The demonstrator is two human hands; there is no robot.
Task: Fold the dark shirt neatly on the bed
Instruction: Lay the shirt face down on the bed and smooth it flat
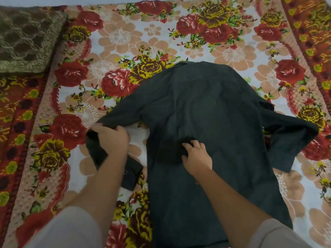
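Dark shirt (206, 113) lay back-up in the middle of the bed (143, 33), hem at the near edge. Left hand (109, 138) had its grip pinching the sleeve (123, 111), likely to fold it inward; right hand (196, 154), grip spread, pinned the body steady.

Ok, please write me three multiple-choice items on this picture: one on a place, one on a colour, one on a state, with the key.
1. Where does the olive-brown lace-patterned cushion lie?
A) far left corner
B) near right corner
C) middle of the bed

2. Which colour do roses on the floral bedspread have?
A) blue
B) red
C) purple

3. What does the left hand do?
A) lies flat on the bedspread
B) hangs free in the air
C) grips a sleeve of the dark button-up shirt

Key:
1 A, it sits at the picture's upper left.
2 B, red blooms show all over the cloth.
3 C, its fingers curl round the sleeve cloth.
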